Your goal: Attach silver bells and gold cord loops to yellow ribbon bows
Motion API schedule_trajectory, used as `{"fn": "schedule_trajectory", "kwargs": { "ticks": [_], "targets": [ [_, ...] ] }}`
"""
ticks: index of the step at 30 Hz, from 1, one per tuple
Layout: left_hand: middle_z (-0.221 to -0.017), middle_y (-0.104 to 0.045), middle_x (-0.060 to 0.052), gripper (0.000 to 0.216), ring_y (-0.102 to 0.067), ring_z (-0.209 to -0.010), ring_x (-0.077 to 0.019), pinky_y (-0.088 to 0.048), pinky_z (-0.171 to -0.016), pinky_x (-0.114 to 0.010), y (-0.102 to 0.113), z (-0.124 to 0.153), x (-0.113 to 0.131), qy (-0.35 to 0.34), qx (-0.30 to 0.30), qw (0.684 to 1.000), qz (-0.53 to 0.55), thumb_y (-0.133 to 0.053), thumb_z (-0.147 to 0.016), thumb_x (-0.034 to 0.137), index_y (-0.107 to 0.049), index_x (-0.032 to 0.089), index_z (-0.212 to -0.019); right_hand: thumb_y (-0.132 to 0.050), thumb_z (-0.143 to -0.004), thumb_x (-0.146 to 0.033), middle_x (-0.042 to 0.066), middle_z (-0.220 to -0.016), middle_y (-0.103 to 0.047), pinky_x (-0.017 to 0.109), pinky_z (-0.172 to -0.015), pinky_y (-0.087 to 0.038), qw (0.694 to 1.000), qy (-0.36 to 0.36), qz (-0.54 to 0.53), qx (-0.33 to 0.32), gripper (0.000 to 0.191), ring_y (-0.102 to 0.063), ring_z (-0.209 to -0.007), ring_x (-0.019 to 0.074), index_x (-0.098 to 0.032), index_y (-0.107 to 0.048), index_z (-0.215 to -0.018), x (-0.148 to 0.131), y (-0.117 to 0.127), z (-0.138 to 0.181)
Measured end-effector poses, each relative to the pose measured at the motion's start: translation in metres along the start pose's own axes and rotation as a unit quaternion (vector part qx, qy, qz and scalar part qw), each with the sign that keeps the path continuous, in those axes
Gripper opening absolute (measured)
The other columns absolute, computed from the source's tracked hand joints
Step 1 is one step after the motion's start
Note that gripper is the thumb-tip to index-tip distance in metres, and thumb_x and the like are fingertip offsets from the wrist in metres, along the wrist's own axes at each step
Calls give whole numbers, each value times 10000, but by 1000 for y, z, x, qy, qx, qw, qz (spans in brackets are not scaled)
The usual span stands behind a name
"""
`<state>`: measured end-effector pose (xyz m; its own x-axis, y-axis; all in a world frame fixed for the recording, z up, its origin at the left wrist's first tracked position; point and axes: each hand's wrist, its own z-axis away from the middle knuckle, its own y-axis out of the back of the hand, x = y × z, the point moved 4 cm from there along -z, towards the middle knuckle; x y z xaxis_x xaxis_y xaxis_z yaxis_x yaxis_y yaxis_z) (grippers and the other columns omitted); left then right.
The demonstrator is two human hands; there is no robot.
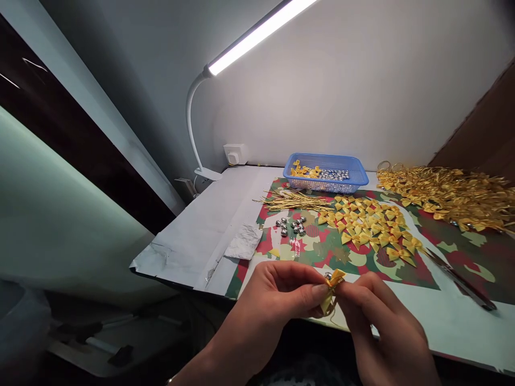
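Between my two hands, over the table's front edge, is a yellow ribbon bow (337,277) with a small silver bell (328,276) against it. My left hand (277,300) pinches the bow and bell from the left, thumb and forefinger together. From the right, the fingertips of my right hand (384,321) are pinched at the bow's other side. A thin gold tie loops below the bow, partly hidden by the fingers. Several loose silver bells (296,226) lie beyond my left hand. Many yellow bows (372,225) are spread out on the patterned sheet past my right hand.
A bundle of gold twist ties (295,201) lies behind the bells. A blue basket (358,182) with bows and bells stands by the wall. Tweezers (462,281) lie at right, near a gold heap (462,193). A crumpled paper (243,241) and a lamp (191,118) are at left.
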<state>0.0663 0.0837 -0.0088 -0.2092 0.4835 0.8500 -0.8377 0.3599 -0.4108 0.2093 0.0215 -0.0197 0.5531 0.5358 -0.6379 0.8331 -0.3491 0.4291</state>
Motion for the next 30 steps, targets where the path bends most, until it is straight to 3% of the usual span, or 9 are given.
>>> {"fn": "schedule_trajectory", "kwargs": {
  "ticks": [21, 30],
  "targets": [
    [-681, -716, -15, 121, -622, -614, -75, -521, -615, -171, -1, 0, 3, 23, -23, 999, 29, -846, -746, 215, -777, 116, -738, -443, -940, -22, -16, -773, -384, 226, -514, -359, 999, -39, -22, 27, 338, -416, -620, 115, -229, -613, -1146, -1, -5, 4],
    [-672, -700, -9, 113, -613, -604, -75, -518, -613, -174, -3, 1, 4, 32, -25, 999, 29, -848, -742, 205, -772, 123, -725, -480, -945, -44, -14, -761, -396, 225, -510, -367, 999, -41, -21, 27, 259, -423, -606, 113, -232, -612, -1064, -1, -5, 4]
  ]
}}
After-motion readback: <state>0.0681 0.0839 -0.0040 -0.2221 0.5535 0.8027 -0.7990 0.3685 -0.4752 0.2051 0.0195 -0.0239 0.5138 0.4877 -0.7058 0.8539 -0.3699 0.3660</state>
